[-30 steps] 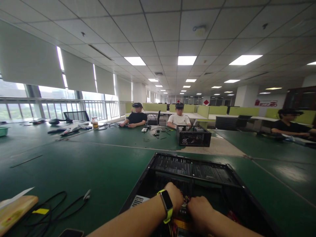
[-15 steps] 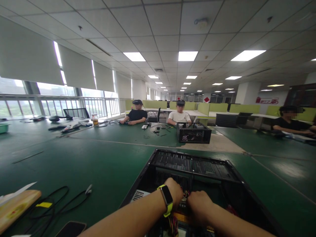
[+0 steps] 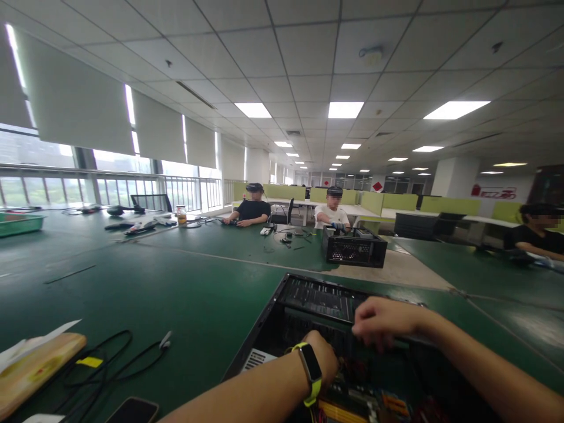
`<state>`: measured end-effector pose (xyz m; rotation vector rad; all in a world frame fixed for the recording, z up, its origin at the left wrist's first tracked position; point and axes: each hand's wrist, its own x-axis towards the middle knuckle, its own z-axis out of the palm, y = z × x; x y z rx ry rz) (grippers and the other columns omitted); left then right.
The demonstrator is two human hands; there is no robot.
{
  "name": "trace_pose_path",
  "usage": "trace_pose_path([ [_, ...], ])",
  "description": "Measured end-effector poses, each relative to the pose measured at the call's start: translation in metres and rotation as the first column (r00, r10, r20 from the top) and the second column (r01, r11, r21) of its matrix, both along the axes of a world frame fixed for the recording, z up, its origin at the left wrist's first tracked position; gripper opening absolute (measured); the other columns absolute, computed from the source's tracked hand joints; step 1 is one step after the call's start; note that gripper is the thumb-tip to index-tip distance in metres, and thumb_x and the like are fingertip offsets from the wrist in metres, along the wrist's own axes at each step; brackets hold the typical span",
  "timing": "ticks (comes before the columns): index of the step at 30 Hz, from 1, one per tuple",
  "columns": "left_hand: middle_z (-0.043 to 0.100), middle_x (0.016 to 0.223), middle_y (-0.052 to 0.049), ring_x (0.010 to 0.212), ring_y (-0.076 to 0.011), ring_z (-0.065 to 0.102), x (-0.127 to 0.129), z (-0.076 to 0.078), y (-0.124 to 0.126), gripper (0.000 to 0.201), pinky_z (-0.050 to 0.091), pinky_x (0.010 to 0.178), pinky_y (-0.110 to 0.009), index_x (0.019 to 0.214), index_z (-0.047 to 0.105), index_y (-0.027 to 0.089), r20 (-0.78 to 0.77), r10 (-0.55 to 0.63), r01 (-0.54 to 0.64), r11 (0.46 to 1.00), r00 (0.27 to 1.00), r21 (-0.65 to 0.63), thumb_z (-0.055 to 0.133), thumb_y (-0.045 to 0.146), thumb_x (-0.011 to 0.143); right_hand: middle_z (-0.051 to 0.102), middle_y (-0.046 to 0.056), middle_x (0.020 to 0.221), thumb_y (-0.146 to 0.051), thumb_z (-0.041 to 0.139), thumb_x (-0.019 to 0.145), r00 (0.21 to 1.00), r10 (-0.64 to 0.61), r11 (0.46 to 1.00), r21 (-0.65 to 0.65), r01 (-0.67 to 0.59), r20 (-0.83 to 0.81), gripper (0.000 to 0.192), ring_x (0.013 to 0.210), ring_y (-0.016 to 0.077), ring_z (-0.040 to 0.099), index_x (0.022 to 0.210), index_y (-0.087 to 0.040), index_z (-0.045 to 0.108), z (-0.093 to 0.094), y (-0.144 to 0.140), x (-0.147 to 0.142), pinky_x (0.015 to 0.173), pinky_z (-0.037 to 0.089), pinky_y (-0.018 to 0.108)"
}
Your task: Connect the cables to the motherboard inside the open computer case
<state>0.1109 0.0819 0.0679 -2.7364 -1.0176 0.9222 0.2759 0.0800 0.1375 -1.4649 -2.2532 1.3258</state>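
Observation:
An open black computer case [image 3: 259, 320] lies in front of me, with cables and circuit boards inside. My left hand [image 3: 324, 355], a yellow-banded watch [image 3: 312, 363] on its wrist, is down in the case beside a bundle of thin coloured wires [image 3: 352, 369]. Its fingers look closed, but their tips are hidden. Over the case's far right part, my right hand [image 3: 388, 320] is raised with its fingers curled in; whether anything is in them I cannot make out. Below the hands, a yellow-orange strip [image 3: 339, 411] and a silver vented panel [image 3: 258, 359] show within the case.
Black cables [image 3: 110, 367], a wooden board [image 3: 42, 367] and a phone [image 3: 132, 409] lie on the green table [image 3: 176, 294] to my left. Across it, a co-worker in white [image 3: 328, 216] reaches into another black case [image 3: 355, 249]. Two other people sit farther off.
My right hand has lifted away from the left one, up and to the right. The left hand stays low in the case. The view has shifted left, and the co-worker in white now leans over their case.

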Motion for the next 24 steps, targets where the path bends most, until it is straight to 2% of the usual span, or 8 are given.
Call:
trace_pose_path([
  [1, 0.063, 0.109, -0.012, 0.099, -0.0287, 0.056, 0.001, 0.000, 0.000, 0.037, 0.046, 0.076, -0.044, 0.108, 0.059, 0.016, -0.006, 0.000, 0.000, 1.000, 1.000, -0.007, 0.056, 0.025, 0.072, 0.055, -0.001, 0.057, -0.040, 0.056, 0.071, 0.985, -0.088, 0.994, 0.044, 0.095, -0.145, 0.024, 0.045, 0.0105, 0.050, 0.067, -0.017, 0.055, 0.009, 0.011, 0.009, 0.042, 0.033, 0.021],
  [2, 0.063, 0.108, -0.013, 0.099, -0.0288, 0.056, 0.001, 0.000, 0.001, 0.036, 0.046, 0.076, -0.044, 0.108, 0.059, 0.015, -0.002, -0.002, 0.002, 1.000, 1.000, -0.006, 0.054, 0.025, 0.074, 0.048, -0.003, 0.050, -0.039, 0.057, 0.070, 0.930, -0.185, 0.970, 0.094, 0.225, -0.317, 0.025, 0.041, 0.0084, 0.042, 0.060, -0.017, 0.050, 0.015, 0.023, 0.017, 0.040, 0.027, 0.021],
  [4, 0.063, 0.107, -0.013, 0.098, -0.0287, 0.057, 0.002, -0.001, 0.002, 0.035, 0.046, 0.075, -0.044, 0.107, 0.060, 0.015, 0.015, -0.005, 0.005, 1.000, 1.000, -0.002, 0.053, 0.025, 0.074, 0.030, -0.007, 0.042, -0.038, 0.054, 0.070, 0.769, -0.294, 0.898, 0.113, 0.426, -0.569, 0.032, 0.037, 0.0061, 0.025, 0.051, -0.019, 0.037, 0.015, 0.043, 0.028, 0.038, 0.017, 0.022],
  [5, 0.063, 0.107, -0.013, 0.098, -0.0288, 0.057, 0.002, -0.002, 0.002, 0.035, 0.045, 0.074, -0.044, 0.106, 0.060, 0.015, 0.021, 0.000, 0.000, 1.000, 1.000, -0.002, 0.055, 0.024, 0.073, 0.024, -0.008, 0.042, -0.037, 0.052, 0.071, 0.706, -0.318, 0.873, 0.094, 0.478, -0.632, 0.034, 0.036, 0.0059, 0.019, 0.049, -0.020, 0.031, 0.011, 0.050, 0.031, 0.038, 0.012, 0.023],
  [10, 0.064, 0.104, -0.013, 0.095, -0.0304, 0.057, 0.004, -0.005, 0.003, 0.041, 0.044, 0.074, -0.045, 0.105, 0.061, 0.015, 0.016, 0.052, -0.051, 0.998, 0.999, -0.040, 0.061, 0.032, 0.068, 0.014, -0.008, 0.043, -0.035, 0.044, 0.070, 0.621, -0.324, 0.870, 0.033, 0.492, -0.714, 0.034, 0.037, 0.0067, 0.013, 0.049, -0.022, 0.019, -0.021, 0.063, 0.034, 0.039, 0.011, 0.025],
  [13, 0.064, 0.104, -0.014, 0.094, -0.0313, 0.057, 0.005, -0.007, 0.004, 0.042, 0.044, 0.073, -0.045, 0.105, 0.061, 0.015, 0.029, 0.062, -0.061, 0.997, 0.998, -0.044, 0.061, 0.036, 0.068, 0.016, -0.009, 0.041, -0.033, 0.047, 0.066, 0.634, -0.350, 0.884, -0.019, 0.467, -0.690, 0.032, 0.035, 0.0060, 0.014, 0.049, -0.022, 0.022, -0.033, 0.061, 0.027, 0.037, 0.008, 0.024],
  [19, 0.063, 0.107, -0.014, 0.096, -0.0316, 0.057, 0.005, -0.012, 0.008, 0.042, 0.044, 0.074, -0.045, 0.107, 0.060, 0.015, 0.000, 0.044, -0.044, 0.998, 0.999, -0.040, 0.061, 0.032, 0.068, 0.018, -0.009, 0.041, -0.032, 0.050, 0.063, 0.627, -0.360, 0.887, -0.045, 0.460, -0.690, 0.032, 0.034, 0.0050, 0.016, 0.050, -0.021, 0.023, -0.036, 0.059, 0.010, 0.037, 0.009, 0.023],
  [24, 0.063, 0.107, -0.014, 0.097, -0.0315, 0.057, 0.005, -0.008, 0.005, 0.039, 0.044, 0.074, -0.047, 0.108, 0.060, 0.015, 0.023, 0.048, -0.048, 0.998, 0.999, -0.030, 0.057, 0.029, 0.071, 0.017, -0.010, 0.041, -0.035, 0.048, 0.065, 0.626, -0.380, 0.873, -0.039, 0.486, -0.681, 0.031, 0.033, 0.0049, 0.016, 0.051, -0.022, 0.024, -0.038, 0.055, 0.014, 0.037, 0.008, 0.023],
])
